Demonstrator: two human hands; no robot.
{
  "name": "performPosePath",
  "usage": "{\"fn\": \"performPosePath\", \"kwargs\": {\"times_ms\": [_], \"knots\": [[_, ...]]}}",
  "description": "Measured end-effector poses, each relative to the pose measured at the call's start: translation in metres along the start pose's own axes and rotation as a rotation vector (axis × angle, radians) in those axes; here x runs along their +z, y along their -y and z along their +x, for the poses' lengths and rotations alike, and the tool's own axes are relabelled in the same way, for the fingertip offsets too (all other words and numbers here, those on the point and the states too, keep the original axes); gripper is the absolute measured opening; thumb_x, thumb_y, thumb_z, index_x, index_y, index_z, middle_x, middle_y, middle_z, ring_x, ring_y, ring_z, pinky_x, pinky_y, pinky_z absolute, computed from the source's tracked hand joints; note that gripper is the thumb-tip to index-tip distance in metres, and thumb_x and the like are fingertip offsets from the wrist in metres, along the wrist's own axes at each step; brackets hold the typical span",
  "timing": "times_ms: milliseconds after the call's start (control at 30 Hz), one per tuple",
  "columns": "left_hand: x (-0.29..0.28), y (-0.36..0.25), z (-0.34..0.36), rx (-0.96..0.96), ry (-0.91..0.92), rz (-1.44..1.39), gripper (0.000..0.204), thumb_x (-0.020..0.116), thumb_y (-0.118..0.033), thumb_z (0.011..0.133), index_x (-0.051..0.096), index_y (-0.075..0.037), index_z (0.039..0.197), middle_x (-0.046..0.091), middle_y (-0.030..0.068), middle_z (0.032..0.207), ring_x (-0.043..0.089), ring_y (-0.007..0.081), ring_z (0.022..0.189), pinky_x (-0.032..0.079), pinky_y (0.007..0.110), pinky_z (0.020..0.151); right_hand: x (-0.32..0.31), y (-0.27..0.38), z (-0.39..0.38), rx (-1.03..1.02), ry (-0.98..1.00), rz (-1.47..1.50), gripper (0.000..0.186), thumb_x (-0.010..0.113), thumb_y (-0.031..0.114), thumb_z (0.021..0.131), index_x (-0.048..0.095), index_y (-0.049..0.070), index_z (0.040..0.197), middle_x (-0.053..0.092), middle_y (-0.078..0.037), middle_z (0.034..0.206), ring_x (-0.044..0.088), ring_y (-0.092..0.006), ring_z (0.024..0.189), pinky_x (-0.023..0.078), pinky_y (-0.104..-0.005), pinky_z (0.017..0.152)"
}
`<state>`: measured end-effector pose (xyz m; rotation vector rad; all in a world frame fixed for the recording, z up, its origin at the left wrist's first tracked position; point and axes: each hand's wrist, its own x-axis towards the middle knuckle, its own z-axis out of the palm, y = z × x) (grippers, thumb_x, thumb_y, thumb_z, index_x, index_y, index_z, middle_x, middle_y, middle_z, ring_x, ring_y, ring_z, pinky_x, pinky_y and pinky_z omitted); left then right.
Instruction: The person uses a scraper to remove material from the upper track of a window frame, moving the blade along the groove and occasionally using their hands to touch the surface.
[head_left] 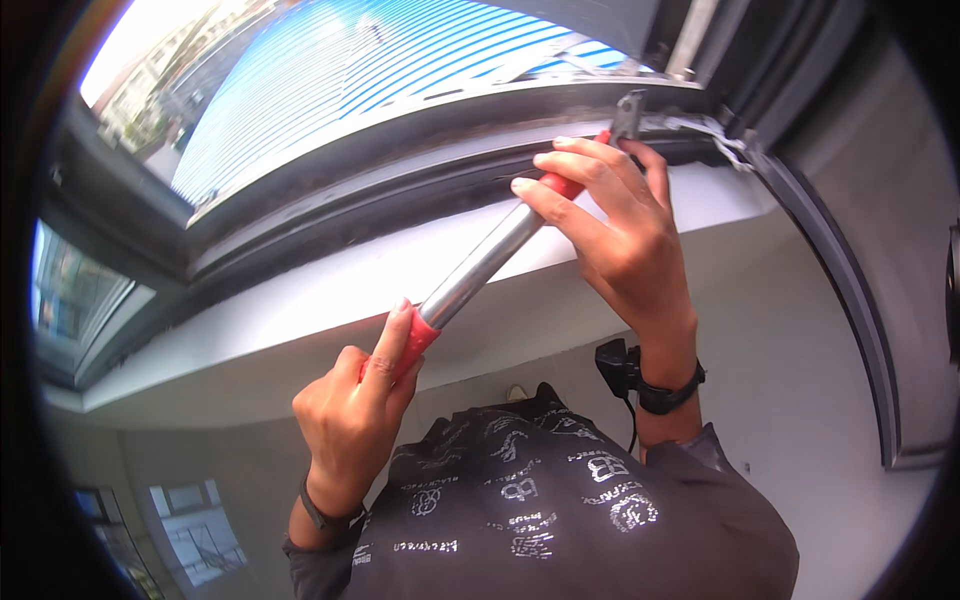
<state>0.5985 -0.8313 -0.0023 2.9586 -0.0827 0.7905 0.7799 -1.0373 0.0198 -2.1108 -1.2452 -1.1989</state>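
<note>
Up at the window track (400, 190), both hands are clenched on a long tool (487, 258) with a silver shaft and red grips. Left hand (352, 420) grasps the lower red end, right hand (620, 225) wraps the upper one. Just past the right fingers, the metal tip (628, 115) touches the frame corner, so work looks mid-way, nothing visibly finished.

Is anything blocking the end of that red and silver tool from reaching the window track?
Nothing visible does. The left hand grips the red handle, and the right hand steadies the red and silver tool near its tip. Its grey metal head already meets the dark window track by the corner.
</note>
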Motion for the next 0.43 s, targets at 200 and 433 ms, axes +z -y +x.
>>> {"fn": "performPosePath", "kwargs": {"times_ms": [200,433], "knots": [[-0.027,0.039,-0.077,-0.266,-0.087,-0.028,0.063,0.077,-0.001,0.068,0.061,-0.007,0.128,0.054,0.0099,0.066,0.051,0.0236,0.051,0.042,0.034,0.049,0.036,0.078,0.028,-0.180,0.060,0.213,0.026,0.074,0.012,0.072,0.074,0.019,0.097,0.064,0.004,0.100,0.060,-0.0142,0.102,0.035,-0.0451,0.100],[-0.015,0.049,-0.172,-0.585,-0.244,0.052,0.059,0.080,-0.023,0.072,0.062,-0.014,0.128,0.052,0.0059,0.067,0.052,0.0222,0.049,0.042,0.034,0.047,0.078,0.156,0.050,-0.409,0.191,0.403,0.034,0.074,0.014,0.074,0.071,0.023,0.107,0.062,0.006,0.101,0.059,-0.0123,0.101,0.035,-0.0396,0.093]]}}
